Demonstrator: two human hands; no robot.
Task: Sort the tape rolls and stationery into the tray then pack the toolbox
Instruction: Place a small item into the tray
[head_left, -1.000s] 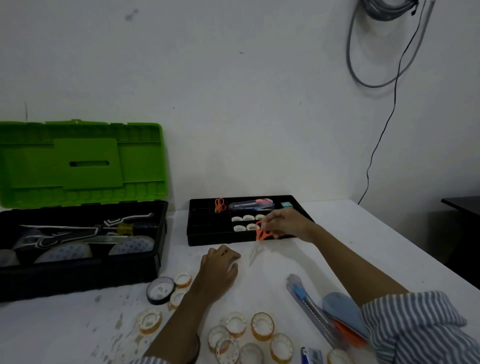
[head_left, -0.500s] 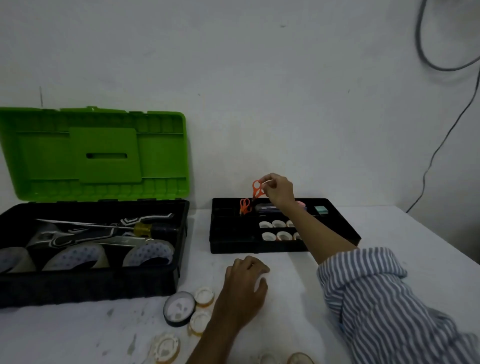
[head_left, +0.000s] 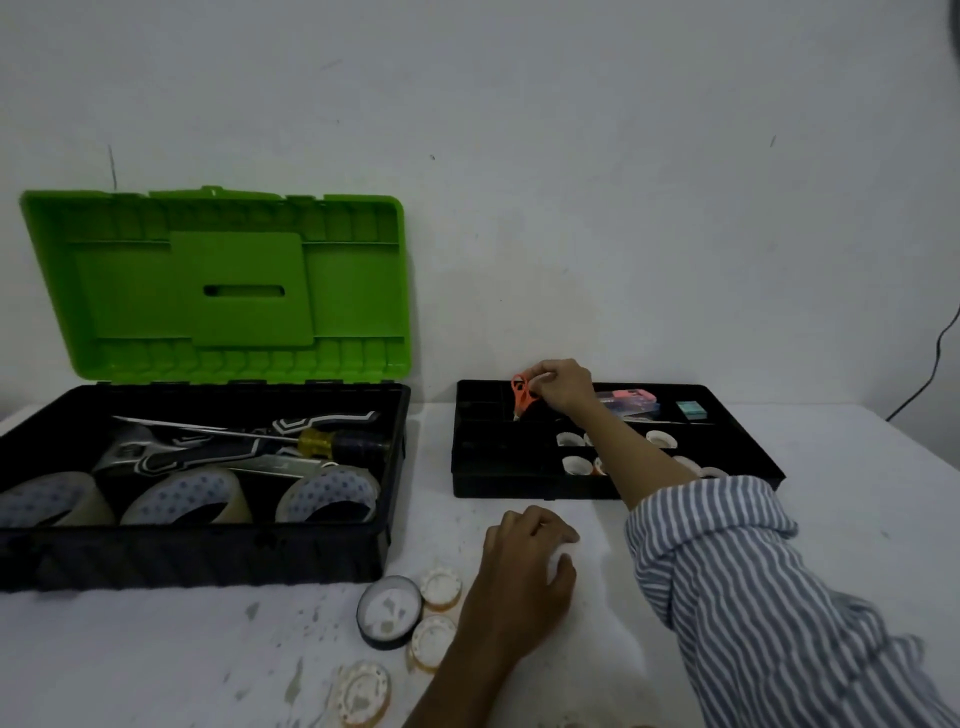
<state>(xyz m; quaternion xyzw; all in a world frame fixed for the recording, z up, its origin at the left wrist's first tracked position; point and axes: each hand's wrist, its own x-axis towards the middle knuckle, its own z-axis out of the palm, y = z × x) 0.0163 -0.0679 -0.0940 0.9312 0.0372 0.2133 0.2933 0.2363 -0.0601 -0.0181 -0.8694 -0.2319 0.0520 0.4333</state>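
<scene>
My right hand (head_left: 563, 385) pinches small orange scissors (head_left: 522, 395) just above the back compartments of the black tray (head_left: 519, 486). Several small white tape rolls (head_left: 571, 439) sit in the tray's middle compartments. A pink item (head_left: 631, 401) and a teal eraser (head_left: 691, 409) lie along its back row. My left hand (head_left: 524, 577) rests on the white table (head_left: 156, 654) with curled fingers, holding nothing. Beside it lie a black tape roll (head_left: 389, 612) and small clear tape rolls (head_left: 440, 587). The toolbox (head_left: 208, 551) stands open at left.
The toolbox's green lid (head_left: 218, 280) stands up against the wall. Inside lie three large clear tape rolls (head_left: 327, 493), a screwdriver (head_left: 322, 441) and a wrench. A black cable (head_left: 930, 374) hangs at the far right. More small rolls (head_left: 363, 693) lie near the front edge.
My right hand carried the orange scissors from the tray's front edge up and over to its back, then lowered them toward a back compartment. The camera view shifted left and downward. My left hand stayed put.
</scene>
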